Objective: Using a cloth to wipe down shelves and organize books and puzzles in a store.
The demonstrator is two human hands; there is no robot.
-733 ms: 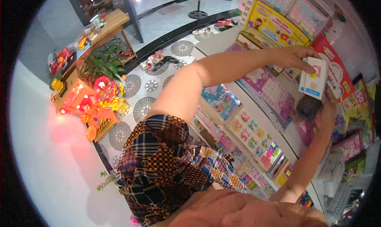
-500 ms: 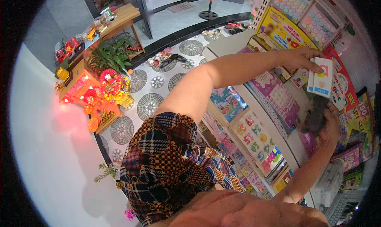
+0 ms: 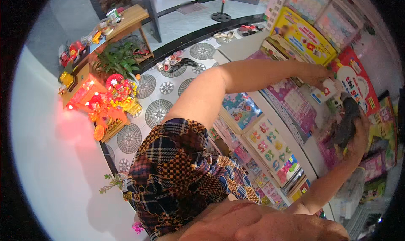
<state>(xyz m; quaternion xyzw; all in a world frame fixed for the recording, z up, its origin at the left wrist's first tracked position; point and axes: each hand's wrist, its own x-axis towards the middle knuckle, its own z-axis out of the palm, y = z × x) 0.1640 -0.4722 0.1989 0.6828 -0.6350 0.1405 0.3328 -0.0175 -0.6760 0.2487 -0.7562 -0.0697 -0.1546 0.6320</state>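
Observation:
My left hand (image 3: 317,77) reaches across the sloping display and is closed on a small white card box (image 3: 324,94) with a red mark and a blue edge; the box is tilted and partly blurred. Close by on the right, my right hand (image 3: 358,135) grips a dark grey cloth (image 3: 346,121), which hangs bunched over the display. The cloth's upper end is beside the box, but I cannot tell whether they touch. Behind both hands stands a red-and-white children's book or box (image 3: 356,80).
A yellow card set (image 3: 306,36) leans at the back. Purple packages (image 3: 291,97) and a number puzzle board (image 3: 270,144) lie on the nearer tiers. Left of the display, a lit red altar (image 3: 90,93), a potted plant (image 3: 120,59) and shoes (image 3: 171,61) stand on the tiled floor.
The left hand and white box have moved down and to the left, and the box has tilted. My right hand has shifted slightly right with the cloth, whose top has risen.

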